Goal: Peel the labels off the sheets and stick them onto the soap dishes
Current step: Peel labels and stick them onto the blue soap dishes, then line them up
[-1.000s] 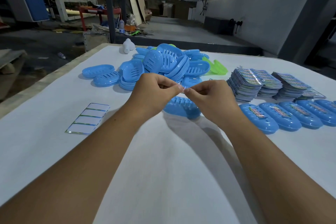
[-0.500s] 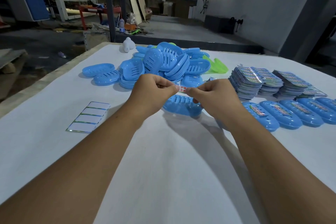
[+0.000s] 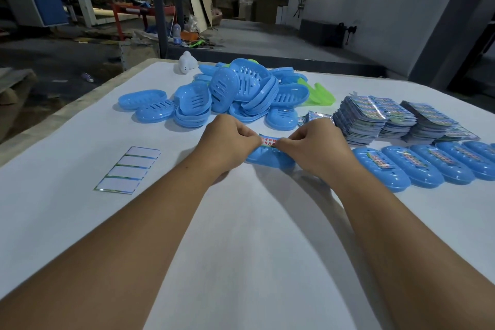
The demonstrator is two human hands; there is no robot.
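Observation:
A small label (image 3: 268, 140) with red print is stretched between my two hands. My left hand (image 3: 227, 139) pinches its left end and my right hand (image 3: 313, 144) pinches its right end. The label sits just over a blue soap dish (image 3: 270, 159) lying on the white table (image 3: 241, 222); whether it touches the dish I cannot tell. Much of that dish is hidden by my hands.
A heap of blue soap dishes (image 3: 235, 94) lies beyond my hands, with green ones (image 3: 320, 96) behind. Stacks of label sheets (image 3: 375, 118) stand at the right, above a row of labelled dishes (image 3: 417, 166). A stripped backing sheet (image 3: 128, 169) lies at the left.
Both hands have moved down from above the dish and drawn apart, so the label is now spread out between them just over the dish.

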